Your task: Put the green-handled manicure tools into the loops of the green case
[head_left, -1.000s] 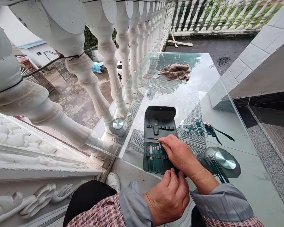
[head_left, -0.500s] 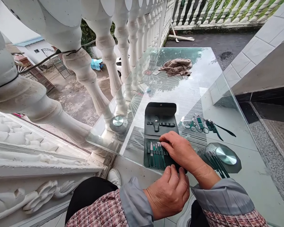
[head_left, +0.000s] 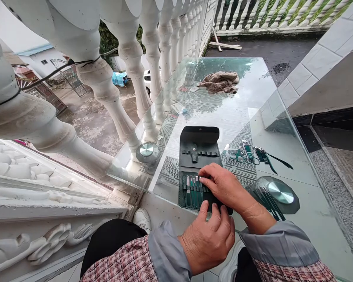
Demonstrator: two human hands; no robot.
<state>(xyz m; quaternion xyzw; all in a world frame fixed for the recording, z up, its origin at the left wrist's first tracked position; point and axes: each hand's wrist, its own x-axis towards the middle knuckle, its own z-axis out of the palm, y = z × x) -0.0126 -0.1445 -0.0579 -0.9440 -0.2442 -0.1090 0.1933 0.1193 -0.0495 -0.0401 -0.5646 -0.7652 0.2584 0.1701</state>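
A black manicure case (head_left: 200, 160) lies unfolded on the glass table (head_left: 164, 172). Slim green-handled nail tools (head_left: 192, 192) stand in a row in its near half, held by elastic loops. The far half has vacant loops and a small snapped strap. My right hand (head_left: 225, 188) is over the right end of the row, thumb and forefinger pinched at the top of a slim tool mostly hidden beneath. My left hand (head_left: 207, 239) rests at the near edge of the case, its fingers apart and their tips against the edge; nothing shows in them.
Right of the case lie small scissors (head_left: 237, 155), nail clippers (head_left: 247, 150) and larger nippers (head_left: 264, 156). Several more slim tools (head_left: 267, 201) lie near the table's right leg disc (head_left: 281, 192). A brown cloth (head_left: 220, 82) is farther back. White balusters (head_left: 106, 90) flank the left.
My left hand's fingers have spread from a closer bunch, the forefinger moving up onto the near edge of the case. My right hand keeps almost the same place at the tool row.
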